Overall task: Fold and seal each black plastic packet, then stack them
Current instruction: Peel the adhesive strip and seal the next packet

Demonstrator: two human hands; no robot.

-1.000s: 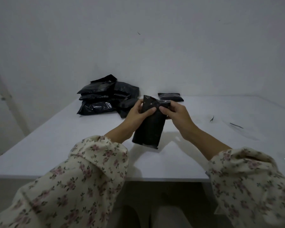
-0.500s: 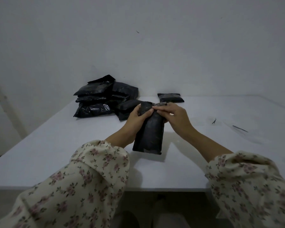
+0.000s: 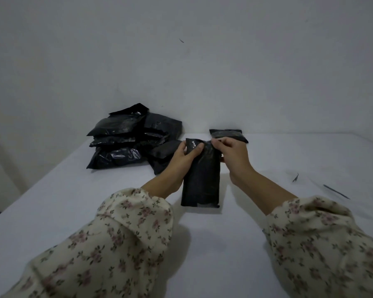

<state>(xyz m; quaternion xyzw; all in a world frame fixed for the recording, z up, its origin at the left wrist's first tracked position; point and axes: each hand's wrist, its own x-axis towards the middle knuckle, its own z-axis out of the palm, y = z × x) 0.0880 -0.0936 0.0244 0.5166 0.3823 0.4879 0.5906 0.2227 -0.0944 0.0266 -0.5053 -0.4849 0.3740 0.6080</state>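
With fingers (image 3: 194,149) of the left hand (image 3: 181,160) curled round the top left edge of the black packet (image 3: 201,181), holding it upright, bottom edge down on the white table (image 3: 73,201). With the right hand (image 3: 233,157) pinching the folded top right corner, fingertips bent inward. Farther back on the left, a loose pile of black packets (image 3: 125,138); just behind the right hand, one single packet (image 3: 226,133) lying flat.

No readable text, labels, brands or numbers anywhere. The upright black plastic packet (image 3: 201,179) and the pile of glossy black plastic packets (image 3: 125,143) on the white tabletop (image 3: 289,160) show plain surfaces only.
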